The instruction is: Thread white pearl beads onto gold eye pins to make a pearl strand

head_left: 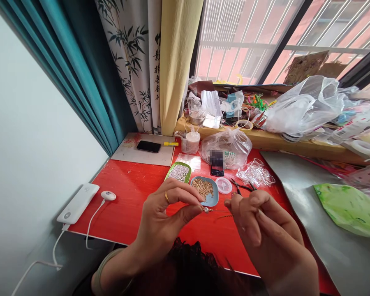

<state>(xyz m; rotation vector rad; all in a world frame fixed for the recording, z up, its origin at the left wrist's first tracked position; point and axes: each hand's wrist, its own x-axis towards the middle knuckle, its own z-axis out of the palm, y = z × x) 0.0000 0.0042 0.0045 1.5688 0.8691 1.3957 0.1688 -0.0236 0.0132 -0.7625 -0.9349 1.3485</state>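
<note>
Over the red table, my left hand (162,220), with a ring on one finger, is closed in a pinch on a beaded thread (206,209). A round silvery bead and small gold ones show at its fingertips. From there the thin thread runs right to my right hand (267,224), whose fingers are curled closed on it. A short gold-brown strand (224,216) hangs below, close to the right fingers. Just behind both hands is a blue dish (215,200) of gold beads (202,187). The green dish (188,174) beside it holds pearly white beads (178,172).
Black-handled pliers (245,187) and a clear spool (224,186) lie behind my right hand. Farther back are a small dark device (217,166), plastic bags (228,148) and a phone (148,146). A white power bank (78,202) with cables sits left; a grey mat (299,193) covers the right.
</note>
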